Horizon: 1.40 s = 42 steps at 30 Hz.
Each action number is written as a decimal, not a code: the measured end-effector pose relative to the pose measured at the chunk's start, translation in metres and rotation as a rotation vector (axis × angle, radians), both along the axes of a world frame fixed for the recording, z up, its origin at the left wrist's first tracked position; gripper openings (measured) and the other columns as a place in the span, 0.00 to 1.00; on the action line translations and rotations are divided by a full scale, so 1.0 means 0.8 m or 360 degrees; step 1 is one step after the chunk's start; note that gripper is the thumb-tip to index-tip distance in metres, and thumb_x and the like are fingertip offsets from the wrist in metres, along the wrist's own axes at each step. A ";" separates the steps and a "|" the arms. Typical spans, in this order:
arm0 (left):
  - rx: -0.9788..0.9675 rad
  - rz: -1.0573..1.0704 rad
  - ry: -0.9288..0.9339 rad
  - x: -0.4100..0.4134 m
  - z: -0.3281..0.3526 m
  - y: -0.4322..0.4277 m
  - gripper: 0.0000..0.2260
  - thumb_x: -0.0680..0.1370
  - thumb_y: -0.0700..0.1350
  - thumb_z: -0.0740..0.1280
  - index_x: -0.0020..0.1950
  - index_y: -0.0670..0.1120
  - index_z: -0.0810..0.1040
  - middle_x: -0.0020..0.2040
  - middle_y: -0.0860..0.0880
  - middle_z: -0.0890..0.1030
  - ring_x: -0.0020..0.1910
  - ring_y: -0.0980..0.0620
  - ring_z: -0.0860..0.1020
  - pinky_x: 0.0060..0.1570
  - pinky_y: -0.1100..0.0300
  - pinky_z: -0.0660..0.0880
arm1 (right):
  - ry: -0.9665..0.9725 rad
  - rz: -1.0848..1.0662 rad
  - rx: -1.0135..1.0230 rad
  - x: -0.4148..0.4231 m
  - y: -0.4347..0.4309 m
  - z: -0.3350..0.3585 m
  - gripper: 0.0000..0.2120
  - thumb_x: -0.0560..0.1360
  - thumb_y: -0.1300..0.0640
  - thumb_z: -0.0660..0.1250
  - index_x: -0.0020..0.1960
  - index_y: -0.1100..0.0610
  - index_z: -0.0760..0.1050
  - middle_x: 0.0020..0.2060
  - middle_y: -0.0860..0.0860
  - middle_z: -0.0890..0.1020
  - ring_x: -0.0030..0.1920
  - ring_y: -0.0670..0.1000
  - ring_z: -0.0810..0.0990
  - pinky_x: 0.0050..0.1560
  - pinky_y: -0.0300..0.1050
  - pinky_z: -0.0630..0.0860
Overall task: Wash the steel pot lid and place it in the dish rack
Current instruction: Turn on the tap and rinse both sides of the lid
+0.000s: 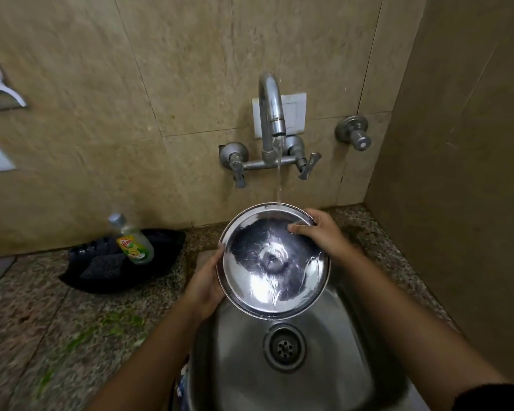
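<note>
We find the steel pot lid [275,261] held over the sink [353,336], directly above and behind the drain [285,347], tilted with its hollow underside facing us. The tap [270,111] on the wall behind the sink is running, and its stream lands on the lid's far rim and sheets down across the inner face. The left hand [204,287] is clamped on the lid's left edge, palm behind and fingers wrapped round the rim. The right hand [318,232] is closed over the upper right edge, fingertips [294,228] pressed on the inner surface. We see no suds on the lid, so we judge this to be rinsing, though whether soaping came first cannot be told. To do this step well, we would turn the lid by its rim so the stream reaches every part, including the centre rivet and the lip, then flip it to wash the outer face. A wet steel edge is slippery; both grips should stay firm. On the counter left of the sink, a detergent bottle [132,240] and a dark scrub pad [101,264] lie in a black tray [161,241]. No dish rack is in view.
</note>
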State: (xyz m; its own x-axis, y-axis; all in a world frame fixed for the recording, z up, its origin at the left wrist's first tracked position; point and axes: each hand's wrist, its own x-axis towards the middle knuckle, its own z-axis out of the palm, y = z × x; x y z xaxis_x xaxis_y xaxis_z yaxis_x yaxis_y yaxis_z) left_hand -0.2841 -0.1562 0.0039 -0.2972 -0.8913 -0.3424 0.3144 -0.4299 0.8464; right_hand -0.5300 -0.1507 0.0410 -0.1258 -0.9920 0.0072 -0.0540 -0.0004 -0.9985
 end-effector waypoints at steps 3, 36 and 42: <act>0.0012 -0.0065 -0.0063 -0.019 0.000 0.003 0.17 0.79 0.53 0.60 0.60 0.43 0.80 0.57 0.42 0.83 0.57 0.45 0.81 0.53 0.51 0.78 | -0.0087 -0.0179 0.0005 -0.018 0.010 -0.006 0.09 0.67 0.70 0.72 0.47 0.65 0.78 0.38 0.57 0.82 0.38 0.53 0.80 0.43 0.44 0.76; 0.0639 -0.0163 -0.0140 -0.001 0.005 -0.028 0.32 0.76 0.63 0.55 0.56 0.36 0.81 0.52 0.34 0.82 0.52 0.34 0.78 0.48 0.39 0.77 | 0.0532 0.0150 -0.0388 0.011 0.018 0.006 0.09 0.79 0.57 0.62 0.47 0.63 0.76 0.39 0.58 0.79 0.42 0.54 0.78 0.44 0.46 0.73; 0.0246 -0.0098 -0.0247 -0.013 0.029 -0.022 0.23 0.80 0.60 0.52 0.60 0.47 0.77 0.45 0.46 0.85 0.43 0.48 0.83 0.37 0.55 0.79 | -0.0143 -0.0310 0.0019 0.005 -0.008 0.002 0.07 0.77 0.59 0.64 0.43 0.60 0.76 0.33 0.57 0.75 0.34 0.54 0.73 0.35 0.45 0.70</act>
